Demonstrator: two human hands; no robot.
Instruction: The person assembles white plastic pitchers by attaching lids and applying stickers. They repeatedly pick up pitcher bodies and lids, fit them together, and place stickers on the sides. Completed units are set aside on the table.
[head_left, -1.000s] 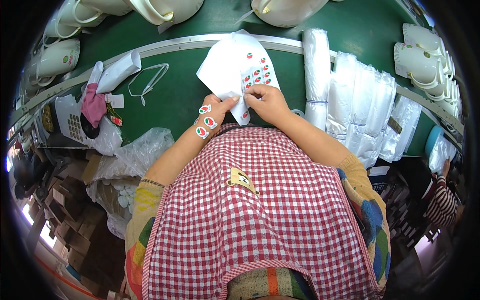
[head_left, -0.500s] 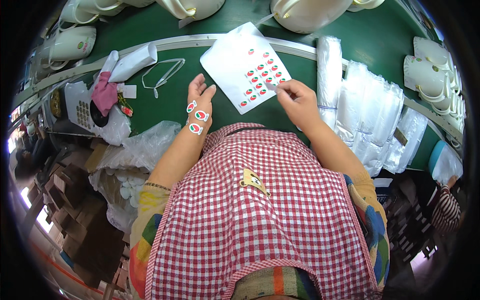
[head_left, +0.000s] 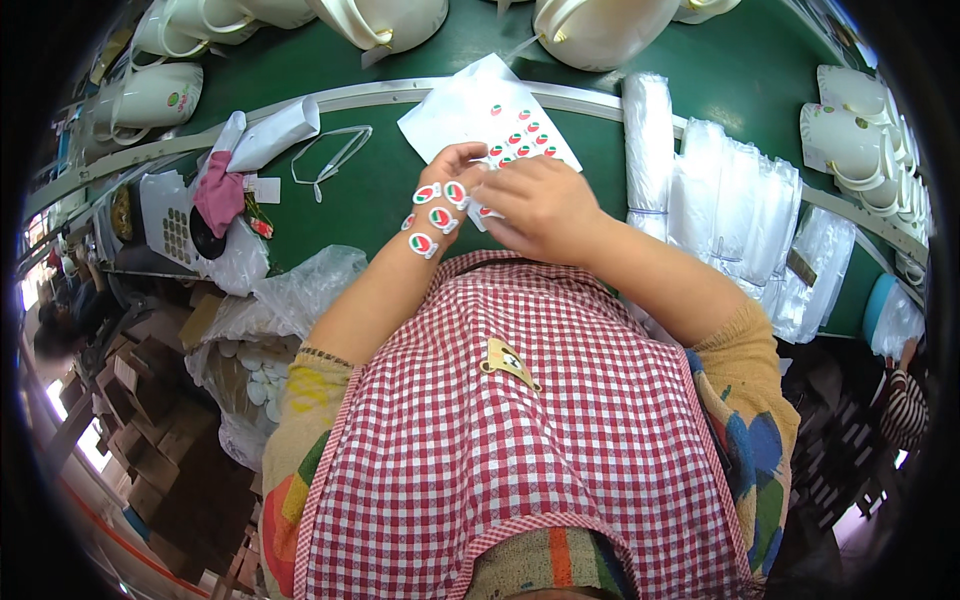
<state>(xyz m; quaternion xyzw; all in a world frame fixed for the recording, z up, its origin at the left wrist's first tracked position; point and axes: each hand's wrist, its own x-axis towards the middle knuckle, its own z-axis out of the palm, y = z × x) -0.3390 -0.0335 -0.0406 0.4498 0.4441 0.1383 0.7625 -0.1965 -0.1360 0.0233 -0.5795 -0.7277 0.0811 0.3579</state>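
Near the bottom corner of a white sheet of stickers [head_left: 450, 120], my two hands meet. My left hand [head_left: 448, 178] is open, its fingers loosely bent and partly covered. Several red, green and white stickers [head_left: 442, 220] cling to its back and wrist; one of them, a sticker [head_left: 455, 193], lies beside my right fingertips. My right hand [head_left: 545, 205] reaches across onto my left thumb side. Its fingertips are blurred, so whether something is between them does not show. The lower part of the sheet is hidden behind my hands.
White ceramic mugs [head_left: 385, 25] line the far side beyond a metal rail [head_left: 365, 97], with more mugs [head_left: 855, 140] at right. Clear plastic bags [head_left: 735, 200] lie right of the sheet. A pink cloth [head_left: 217, 195] and a large plastic bag [head_left: 300, 290] are at left.
My right hand has moved left from the sheet to my left hand, bringing a sticker. One more sticker now shows on the left hand, which has shifted right.
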